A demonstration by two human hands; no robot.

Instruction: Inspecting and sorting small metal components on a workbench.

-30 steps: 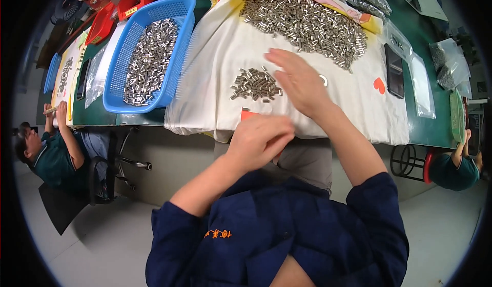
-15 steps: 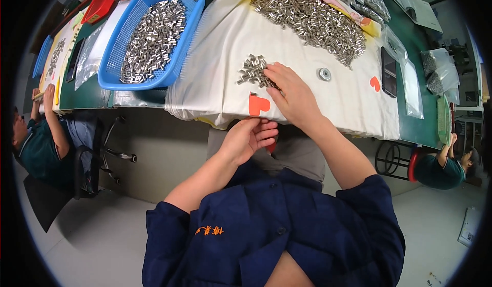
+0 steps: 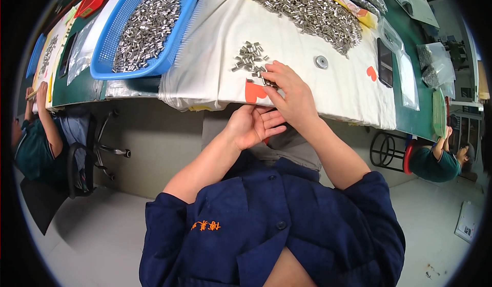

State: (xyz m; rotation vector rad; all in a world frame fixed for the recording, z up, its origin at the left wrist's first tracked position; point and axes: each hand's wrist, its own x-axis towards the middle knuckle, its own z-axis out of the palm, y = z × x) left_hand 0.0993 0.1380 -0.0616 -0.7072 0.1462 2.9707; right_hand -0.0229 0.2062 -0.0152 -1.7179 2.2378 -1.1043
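Note:
My right hand (image 3: 293, 95) is palm down at the near edge of the white cloth (image 3: 205, 66). Its fingers are apart and curved over a few short metal tubes (image 3: 269, 83), touching them. Below the table edge my left hand (image 3: 258, 126) is turned palm up, fingers spread, with nothing visible in it. A small loose group of the same metal tubes (image 3: 249, 54) lies just beyond the right fingertips. One single tube (image 3: 249, 81) rests by a red heart print (image 3: 254, 93). To the right of my right hand stands a round metal disc (image 3: 321, 62).
A big heap of metal tubes (image 3: 307, 15) covers the far cloth. Left of it is a blue basket (image 3: 100, 64) of tubes. A phone (image 3: 385, 64) and plastic bags (image 3: 435, 64) lie right. One person (image 3: 41, 148) sits at left, another (image 3: 435, 161) at right.
My right hand has drawn several tubes from the small group toward the near edge, and the group is more scattered. My left hand has opened wider below the edge. The view has shifted slightly.

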